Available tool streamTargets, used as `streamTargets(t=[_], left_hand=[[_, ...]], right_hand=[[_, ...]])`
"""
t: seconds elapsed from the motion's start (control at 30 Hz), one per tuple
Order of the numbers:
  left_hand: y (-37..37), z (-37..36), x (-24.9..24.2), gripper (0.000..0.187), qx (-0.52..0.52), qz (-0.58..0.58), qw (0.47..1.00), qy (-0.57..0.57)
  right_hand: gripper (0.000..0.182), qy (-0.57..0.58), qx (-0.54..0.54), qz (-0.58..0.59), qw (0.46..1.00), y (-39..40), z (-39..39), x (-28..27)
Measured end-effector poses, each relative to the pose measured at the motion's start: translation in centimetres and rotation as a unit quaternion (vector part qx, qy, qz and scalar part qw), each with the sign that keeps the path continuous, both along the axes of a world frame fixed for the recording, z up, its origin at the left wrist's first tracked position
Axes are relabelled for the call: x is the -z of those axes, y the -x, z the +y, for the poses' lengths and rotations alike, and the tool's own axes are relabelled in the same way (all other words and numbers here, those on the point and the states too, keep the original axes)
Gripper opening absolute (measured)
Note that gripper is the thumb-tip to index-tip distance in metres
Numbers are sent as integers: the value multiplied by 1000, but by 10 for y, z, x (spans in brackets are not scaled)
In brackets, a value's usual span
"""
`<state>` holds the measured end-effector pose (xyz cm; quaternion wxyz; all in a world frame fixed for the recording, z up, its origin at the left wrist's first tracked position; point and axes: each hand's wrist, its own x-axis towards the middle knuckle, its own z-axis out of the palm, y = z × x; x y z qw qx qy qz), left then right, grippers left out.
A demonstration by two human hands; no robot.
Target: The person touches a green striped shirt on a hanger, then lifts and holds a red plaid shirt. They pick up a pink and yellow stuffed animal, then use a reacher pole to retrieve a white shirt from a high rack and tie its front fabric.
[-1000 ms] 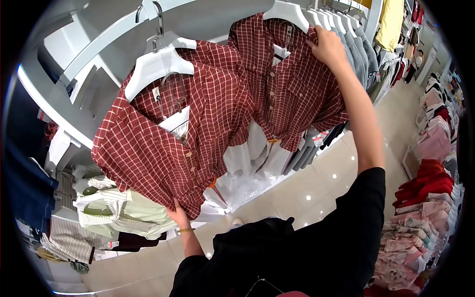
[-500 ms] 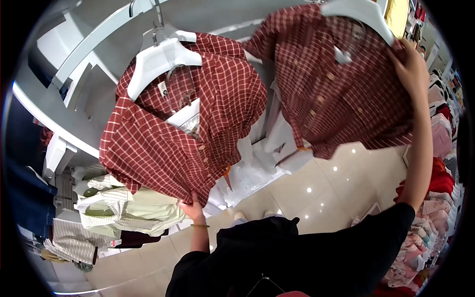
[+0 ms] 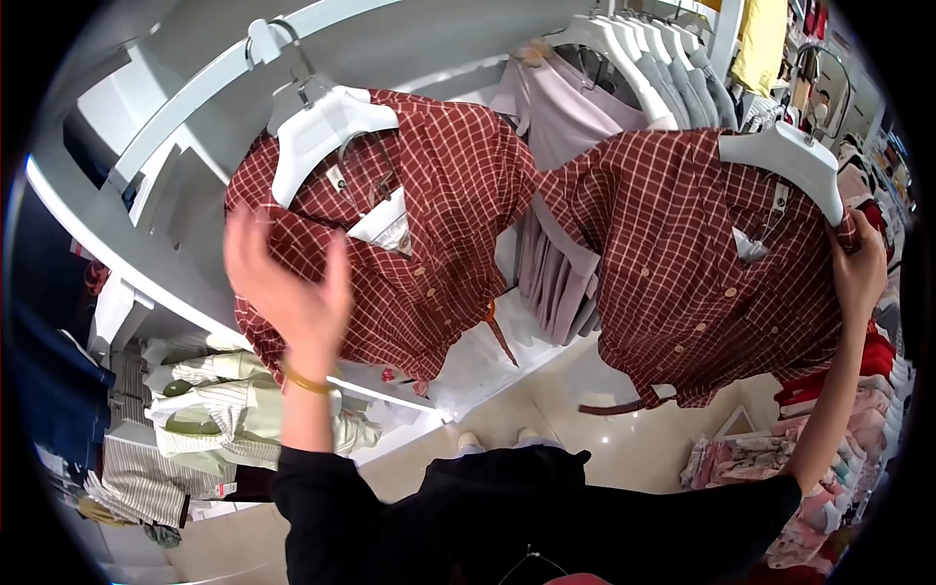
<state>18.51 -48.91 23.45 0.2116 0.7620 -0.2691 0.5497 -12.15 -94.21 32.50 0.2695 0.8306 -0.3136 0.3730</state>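
Note:
A red checked shirt [image 3: 439,205] hangs on a white hanger [image 3: 327,132] from the rail at the left. In front of its left side is my left hand [image 3: 288,283], slightly blurred, raised with thumb and fingers apart and holding nothing. At the right, my right hand [image 3: 860,263] is closed on the shoulder of a second red checked shirt [image 3: 702,283], beside the end of its white hanger [image 3: 790,166]. That shirt is held off the rail, its hanger hook free, and its left sleeve meets the first shirt.
Pale lilac and grey garments [image 3: 561,107] hang on white hangers at the back. Light green and striped clothes [image 3: 219,409] hang at lower left. Pink and red clothes [image 3: 858,409] line the right side. A white shelf [image 3: 478,375] runs below the shirts.
My left hand has let go of the first shirt's hem and risen in front of it. My right hand has moved right and down with the second shirt, uncovering the lilac and grey garments.

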Motion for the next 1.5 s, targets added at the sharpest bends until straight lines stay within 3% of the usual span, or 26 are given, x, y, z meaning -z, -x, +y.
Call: streamTargets(t=[0.07,0.13,0.2,0.23,0.27,0.33,0.4,0.47,0.6,0.67,0.87,0.93,1.07,1.17,1.3,1.4,1.5], left_hand=[[-40,6,-27,74,-31,82,994,-64],[-78,11,-36,69,53,196,974,-96],[-96,9,-42,56,129,307,937,-106],[-103,11,-42,39,155,314,930,-110],[-110,16,-45,39,156,312,931,-112],[-120,22,-55,32,187,427,875,-134],[-122,23,-68,28,191,448,858,-162],[-124,22,-80,27,231,529,795,-184],[-134,30,-85,25,228,519,791,-230],[-144,39,-88,35,200,532,776,-275],[-128,28,-88,35,279,528,771,-223],[-124,24,-88,36,270,510,783,-232],[-117,22,-86,38,264,470,803,-255],[-116,25,-84,35,260,479,801,-247],[-119,31,-79,31,235,467,815,-252],[-113,25,-78,27,247,460,825,-217],[-117,25,-78,26,243,470,821,-217]], right_hand=[[24,-22,-5,-22,1000,0,-7,12],[23,-23,-20,-5,1000,2,-12,18],[23,-22,-27,-13,999,-2,-14,27],[23,-58,-12,-21,998,-5,-10,29],[23,-94,1,-30,995,-9,-8,31],[23,-100,-17,-45,994,-16,-11,33],[22,-116,-29,-43,992,-19,-16,34],[22,-119,-47,-47,991,-22,-10,31],[22,-159,-117,-47,979,-53,5,36],[23,-158,-198,-39,967,-81,7,38],[25,-220,-332,-25,917,-167,32,19],[28,-217,-323,8,921,-206,42,10],[37,-203,-404,-10,892,-291,75,2],[45,-241,-382,0,892,-335,112,-2],[37,-273,-458,-21,846,-378,120,35],[34,-357,-451,13,818,-379,127,59],[33,-346,-469,20,812,-388,134,86]])
